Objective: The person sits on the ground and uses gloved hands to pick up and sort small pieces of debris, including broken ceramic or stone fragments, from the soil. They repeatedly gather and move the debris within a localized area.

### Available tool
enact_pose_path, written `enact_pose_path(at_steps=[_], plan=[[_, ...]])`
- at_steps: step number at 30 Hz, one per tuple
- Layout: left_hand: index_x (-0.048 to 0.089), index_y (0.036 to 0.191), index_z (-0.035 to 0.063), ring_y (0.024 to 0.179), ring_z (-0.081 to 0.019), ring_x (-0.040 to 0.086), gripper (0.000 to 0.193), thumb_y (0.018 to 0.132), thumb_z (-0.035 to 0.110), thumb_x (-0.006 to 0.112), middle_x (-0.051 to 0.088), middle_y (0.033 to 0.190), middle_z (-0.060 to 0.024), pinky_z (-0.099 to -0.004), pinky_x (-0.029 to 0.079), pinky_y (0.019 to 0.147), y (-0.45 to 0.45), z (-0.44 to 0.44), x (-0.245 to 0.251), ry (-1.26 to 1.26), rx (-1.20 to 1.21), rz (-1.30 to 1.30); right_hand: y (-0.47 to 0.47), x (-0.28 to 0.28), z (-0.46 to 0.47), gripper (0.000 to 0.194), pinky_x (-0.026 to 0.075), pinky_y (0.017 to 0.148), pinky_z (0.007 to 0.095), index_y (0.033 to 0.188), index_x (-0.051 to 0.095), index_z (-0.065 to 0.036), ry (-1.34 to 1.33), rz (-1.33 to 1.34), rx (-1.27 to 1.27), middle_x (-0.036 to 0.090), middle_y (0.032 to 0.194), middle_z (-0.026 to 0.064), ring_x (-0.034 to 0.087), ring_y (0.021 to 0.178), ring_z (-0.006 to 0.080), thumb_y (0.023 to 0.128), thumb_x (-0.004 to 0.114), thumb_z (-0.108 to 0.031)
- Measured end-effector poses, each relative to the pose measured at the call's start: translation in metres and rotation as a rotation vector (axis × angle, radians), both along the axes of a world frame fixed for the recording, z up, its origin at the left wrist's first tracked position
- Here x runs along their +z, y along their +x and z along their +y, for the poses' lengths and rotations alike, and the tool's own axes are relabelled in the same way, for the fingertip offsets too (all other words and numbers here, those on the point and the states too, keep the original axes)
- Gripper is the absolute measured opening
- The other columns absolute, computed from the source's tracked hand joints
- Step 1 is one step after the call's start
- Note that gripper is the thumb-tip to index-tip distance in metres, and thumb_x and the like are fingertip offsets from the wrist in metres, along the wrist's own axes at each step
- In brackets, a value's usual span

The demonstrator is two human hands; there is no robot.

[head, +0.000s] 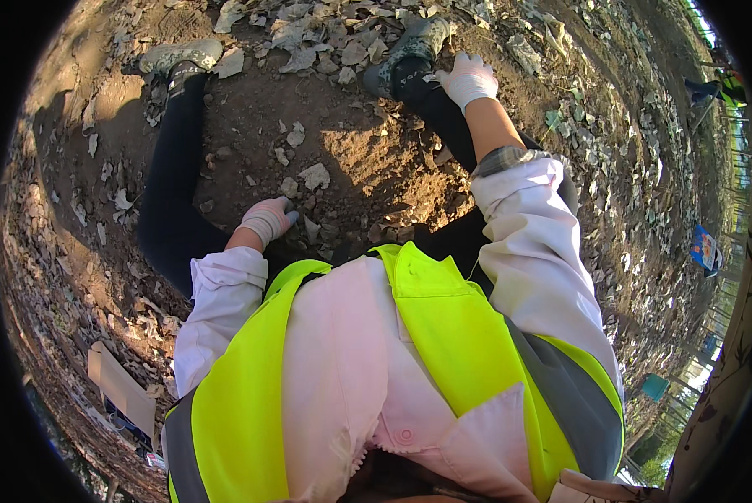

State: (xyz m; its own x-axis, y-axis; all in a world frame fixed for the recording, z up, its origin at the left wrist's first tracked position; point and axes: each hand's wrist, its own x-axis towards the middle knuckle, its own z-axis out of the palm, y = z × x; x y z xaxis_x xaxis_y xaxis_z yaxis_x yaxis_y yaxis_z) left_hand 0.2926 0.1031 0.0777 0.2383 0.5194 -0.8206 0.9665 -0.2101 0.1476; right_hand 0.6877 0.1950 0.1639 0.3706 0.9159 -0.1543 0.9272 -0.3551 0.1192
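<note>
My left hand (266, 221), in a pale knit glove with grey fingertips, hangs low between my thighs over the soil. Its fingers are partly hidden, and I cannot tell whether anything is in them. Beyond my right shin, my right hand (468, 80) in a similar glove reaches down beside the right patterned shoe (413, 53). Its palm side is turned away, so any held thing is hidden. Loose brown soil (256, 132) with clods and dry leaves lies between my spread legs in black trousers. A pale dry leaf (314, 176) rests on that soil.
The left patterned shoe (184, 56) stands among leaf litter (306, 41). A tan box-like object (121, 383) lies at lower left. Toward the right rim are a blue printed bag (704, 246), a green container (654, 386) and a person in bright clothing (731, 88).
</note>
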Motion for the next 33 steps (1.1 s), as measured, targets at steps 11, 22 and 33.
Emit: enact_pose_path(at_steps=[11,22,33], plan=[[0.060,0.126,0.0100,0.116,-0.0343,0.060,0.048,0.090,0.042,0.059,0.064,0.123,-0.0168,-0.0442,0.048,0.097,0.001,0.000,-0.005,0.007,-0.012,-0.007,-0.086,0.011,-0.015,0.056,0.042,0.105,0.0372,0.137,0.054,-0.010,-0.392,1.007,0.500,0.059,0.133,0.0104,0.056,0.122,0.0272,0.092,0.062,-0.044],[0.062,0.124,0.0083,0.115,-0.0346,0.060,0.050,0.090,0.045,0.056,0.064,0.123,-0.0178,-0.0447,0.048,0.098,0.003,0.003,-0.001,-0.011,-0.051,-0.033,0.015,-0.038,0.012,0.065,0.040,0.106,0.0486,0.143,0.043,-0.010,-0.311,0.325,-0.016,0.053,0.139,0.0187,0.052,0.128,0.0369,0.096,0.042,-0.055],[0.062,0.124,0.0064,0.116,-0.0348,0.060,0.050,0.090,0.044,0.056,0.063,0.124,-0.0185,-0.0444,0.048,0.097,-0.004,-0.006,0.002,0.040,0.022,-0.099,-0.002,-0.029,0.019,0.089,0.039,0.107,0.0486,0.151,0.030,-0.009,-0.330,0.267,-0.063,0.048,0.144,0.0209,0.049,0.131,0.0370,0.088,0.041,-0.070]])
